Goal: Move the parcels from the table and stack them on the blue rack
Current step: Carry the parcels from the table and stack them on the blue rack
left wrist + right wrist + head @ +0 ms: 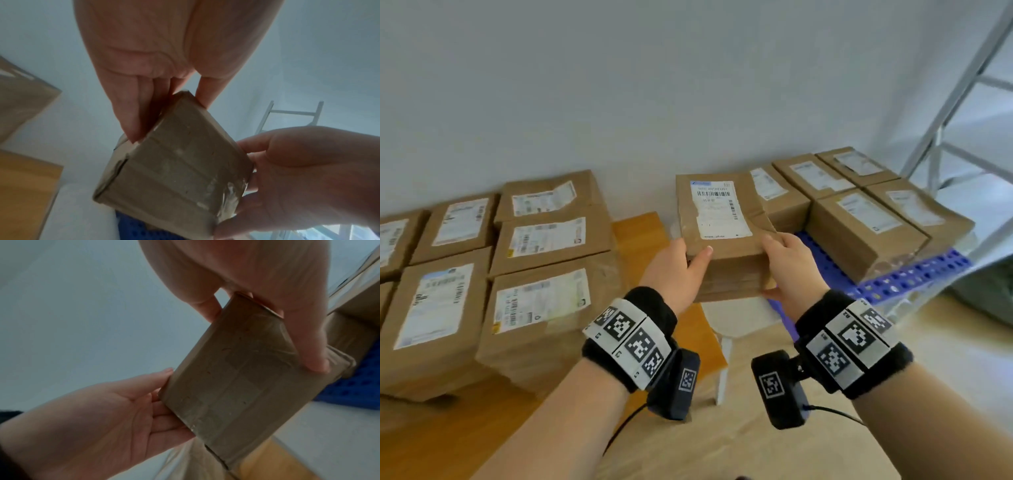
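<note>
I hold a brown paper-wrapped parcel (722, 233) with a white label in the air between the table and the blue rack (914, 277). My left hand (681, 263) grips its near left corner, thumb on top and fingers underneath. My right hand (787, 263) grips the near right corner the same way. In the left wrist view the parcel (174, 170) shows its end face, pinched by the left hand (164, 105). In the right wrist view the right hand (267, 318) clamps the parcel (246, 378). Several parcels (859, 226) lie on the rack.
Several labelled parcels (541, 240) stand in rows on the wooden table (640, 229) at the left. A grey metal frame (962, 102) rises at the right behind the rack. A white wall runs along the back. Pale floor lies below my arms.
</note>
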`<control>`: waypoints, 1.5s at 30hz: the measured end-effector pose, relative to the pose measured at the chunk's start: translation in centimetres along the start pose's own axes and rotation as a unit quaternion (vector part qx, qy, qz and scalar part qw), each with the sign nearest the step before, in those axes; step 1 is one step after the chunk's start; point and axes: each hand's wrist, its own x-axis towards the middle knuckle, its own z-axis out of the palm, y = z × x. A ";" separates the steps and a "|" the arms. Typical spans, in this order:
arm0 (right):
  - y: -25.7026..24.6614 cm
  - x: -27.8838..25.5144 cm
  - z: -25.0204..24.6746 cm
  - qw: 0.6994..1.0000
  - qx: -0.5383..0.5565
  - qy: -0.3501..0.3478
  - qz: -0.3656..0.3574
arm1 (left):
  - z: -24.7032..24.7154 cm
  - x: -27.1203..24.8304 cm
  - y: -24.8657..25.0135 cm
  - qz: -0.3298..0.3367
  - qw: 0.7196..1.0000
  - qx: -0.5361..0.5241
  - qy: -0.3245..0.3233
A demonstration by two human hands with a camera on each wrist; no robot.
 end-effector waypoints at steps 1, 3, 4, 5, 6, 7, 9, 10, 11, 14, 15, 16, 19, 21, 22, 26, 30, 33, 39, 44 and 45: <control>0.6 0.5 -1.1 1.000 -0.004 0.004 0.009 | 1.2 -0.1 0.4 -0.003 1.000 -0.002 -0.013; 1.8 1.7 -3.2 0.999 -0.002 0.001 0.032 | 3.4 -0.3 1.6 -0.011 0.999 0.008 -0.040; 2.3 2.3 -4.2 0.999 0.001 -0.006 0.041 | 4.2 -0.2 2.3 -0.017 0.998 0.016 -0.052; 2.7 3.2 -5.2 0.999 0.001 -0.014 0.049 | 5.1 0.1 2.8 -0.023 0.997 0.023 -0.066; 3.1 4.2 -6.1 0.998 -0.004 -0.022 0.056 | 5.9 0.5 3.3 -0.031 0.996 0.031 -0.076; 3.4 5.3 -7.1 0.998 -0.013 -0.031 0.062 | 7.0 1.2 3.8 -0.040 0.995 0.041 -0.084; 4.1 7.9 -9.2 0.995 -0.029 -0.058 0.072 | 9.6 2.7 4.5 -0.062 0.992 0.054 -0.095; 4.5 9.2 -10.2 0.994 -0.042 -0.068 0.076 | 11.1 3.5 4.8 -0.080 0.991 0.050 -0.097; 4.9 10.5 -11.3 0.992 -0.060 -0.076 0.075 | 12.7 4.3 5.1 -0.104 0.989 0.031 -0.098; 5.8 14.6 -14.7 0.983 -0.131 -0.107 0.066 | 17.4 5.9 6.2 -0.185 0.974 -0.088 -0.100; 6.0 15.7 -15.7 0.979 -0.153 -0.120 0.058 | 18.5 6.1 6.9 -0.207 0.966 -0.120 -0.099; 5.9 16.4 -16.5 0.974 -0.177 -0.136 0.044 | 19.4 6.3 7.4 -0.222 0.961 -0.140 -0.092; 4.8 17.6 -18.6 0.948 -0.254 -0.190 -0.027 | 21.4 6.9 9.0 -0.221 0.955 -0.188 -0.059; 3.9 18.3 -19.7 0.931 -0.298 -0.196 -0.072 | 22.0 7.2 10.0 -0.224 0.951 -0.207 -0.053; 3.4 18.7 -20.2 0.925 -0.317 -0.187 -0.095 | 22.3 7.4 10.2 -0.223 0.955 -0.190 -0.053; 3.1 21.6 -21.6 0.886 -0.404 -0.149 -0.173 | 23.1 8.1 10.5 -0.187 0.979 0.021 -0.077; 4.7 24.1 -23.0 0.799 -0.559 -0.139 -0.175 | 23.8 8.3 10.4 -0.155 0.974 0.145 -0.073; 6.1 24.7 -23.7 0.775 -0.579 -0.124 -0.221 | 24.2 8.7 10.6 -0.160 0.965 0.187 -0.094; 6.6 24.5 -23.8 0.770 -0.584 -0.114 -0.231 | 24.9 9.5 10.9 -0.118 0.958 0.234 -0.118; 6.9 24.4 -24.0 0.776 -0.576 -0.115 -0.230 | 24.3 9.9 10.8 -0.103 0.958 0.234 -0.134; 6.9 24.4 -24.0 0.775 -0.578 -0.115 -0.230 | 24.3 9.9 10.7 -0.102 0.958 0.234 -0.135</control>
